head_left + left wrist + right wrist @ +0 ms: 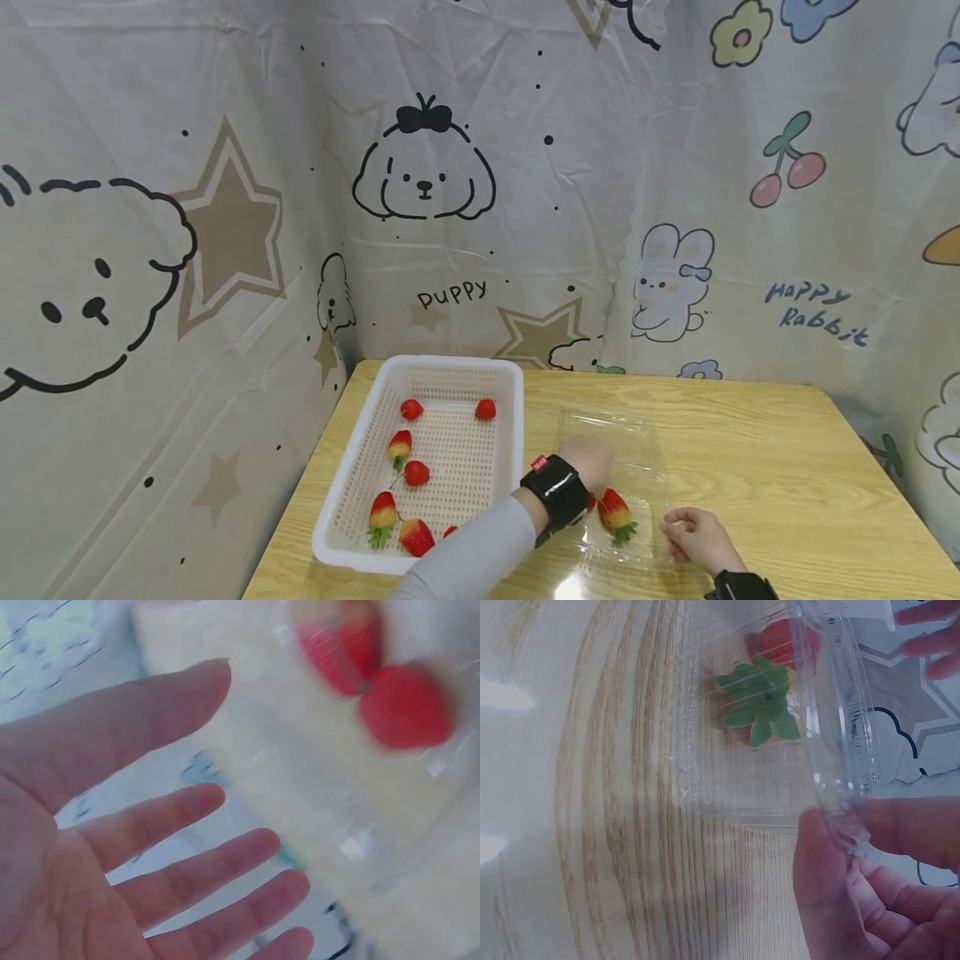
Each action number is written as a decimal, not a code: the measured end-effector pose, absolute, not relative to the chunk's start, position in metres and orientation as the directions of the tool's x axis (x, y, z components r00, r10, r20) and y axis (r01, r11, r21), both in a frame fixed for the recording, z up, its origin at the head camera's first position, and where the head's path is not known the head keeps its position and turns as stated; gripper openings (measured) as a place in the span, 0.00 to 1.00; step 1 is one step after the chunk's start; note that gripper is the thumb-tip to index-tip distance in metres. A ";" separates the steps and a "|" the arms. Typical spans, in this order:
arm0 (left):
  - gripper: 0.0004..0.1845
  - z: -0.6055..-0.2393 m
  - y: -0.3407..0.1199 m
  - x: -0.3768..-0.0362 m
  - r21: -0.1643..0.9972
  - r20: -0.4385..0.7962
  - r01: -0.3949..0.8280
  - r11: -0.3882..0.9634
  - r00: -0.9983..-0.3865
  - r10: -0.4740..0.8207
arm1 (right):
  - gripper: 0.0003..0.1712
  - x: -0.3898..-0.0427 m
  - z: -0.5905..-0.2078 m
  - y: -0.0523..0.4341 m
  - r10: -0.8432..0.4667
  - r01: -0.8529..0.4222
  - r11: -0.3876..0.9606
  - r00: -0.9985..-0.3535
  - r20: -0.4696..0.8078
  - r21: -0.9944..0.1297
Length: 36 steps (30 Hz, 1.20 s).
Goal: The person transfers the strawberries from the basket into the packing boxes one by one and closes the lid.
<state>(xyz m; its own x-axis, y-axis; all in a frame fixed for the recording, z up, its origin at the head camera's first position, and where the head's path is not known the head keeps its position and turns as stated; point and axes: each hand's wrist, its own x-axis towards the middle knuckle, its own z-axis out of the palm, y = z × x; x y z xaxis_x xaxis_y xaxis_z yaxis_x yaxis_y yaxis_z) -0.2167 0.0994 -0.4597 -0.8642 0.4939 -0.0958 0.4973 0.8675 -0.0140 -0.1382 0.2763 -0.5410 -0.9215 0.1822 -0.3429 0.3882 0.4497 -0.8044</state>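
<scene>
A clear plastic box (645, 542) lies on the table, its see-through lid part (630, 437) stretching toward the far side. Inside sit a red-and-yellow strawberry (615, 510) with green leaves (761, 701) and a smaller red fruit (409, 709). My right hand (701, 537) pinches the box's rim (840, 802) at its right side between thumb and forefinger. Over the box, my left hand (588, 462) is blurred in the head view. The left wrist view shows that left hand (150, 847) with fingers spread and nothing held, pointing past the box's edge.
Left of the box stands a white perforated basket (517, 417) holding several strawberries (416, 537) and small round red fruits (416, 473). The wooden table (780, 467) reaches back to a printed cloth curtain (525, 250). My left forearm (480, 550) crosses the basket's near right corner.
</scene>
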 end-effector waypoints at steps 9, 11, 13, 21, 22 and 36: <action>0.27 -0.402 0.064 -0.244 0.087 0.099 0.459 0.884 -0.887 0.451 | 0.11 -0.138 -0.541 0.277 0.181 0.376 0.445 -0.927 -0.329 -0.813; 0.28 -0.396 0.054 -0.250 0.107 0.187 0.440 0.892 -0.890 0.416 | 0.11 -0.138 -0.541 0.277 0.179 0.371 0.449 -0.929 -0.325 -0.813; 0.29 -0.394 0.044 -0.258 0.134 0.266 0.422 0.897 -0.887 0.378 | 0.11 -0.138 -0.541 0.277 0.180 0.369 0.448 -0.930 -0.322 -0.814; 0.31 -0.416 -0.006 -0.299 0.331 0.369 0.378 0.865 -0.895 0.250 | 0.10 -0.136 -0.541 0.275 0.180 0.361 0.448 -0.933 -0.313 -0.818; 0.31 -0.421 -0.012 -0.304 0.337 0.369 0.368 0.867 -0.898 0.238 | 0.10 -0.136 -0.541 0.275 0.181 0.360 0.447 -0.933 -0.311 -0.819; 0.32 -0.503 -0.104 -0.333 0.269 0.206 0.179 0.946 -0.970 0.125 | 0.11 -0.138 -0.540 0.276 0.176 0.384 0.444 -0.923 -0.341 -0.810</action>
<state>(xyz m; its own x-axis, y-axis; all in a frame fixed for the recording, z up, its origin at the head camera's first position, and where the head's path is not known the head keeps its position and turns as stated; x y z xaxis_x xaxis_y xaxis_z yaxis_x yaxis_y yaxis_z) -0.3334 -0.1035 -0.5032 -0.9704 0.1252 0.2063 0.1793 0.9462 0.2693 -0.1378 0.2764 -0.5397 -0.9234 0.1758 -0.3412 0.3838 0.4438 -0.8098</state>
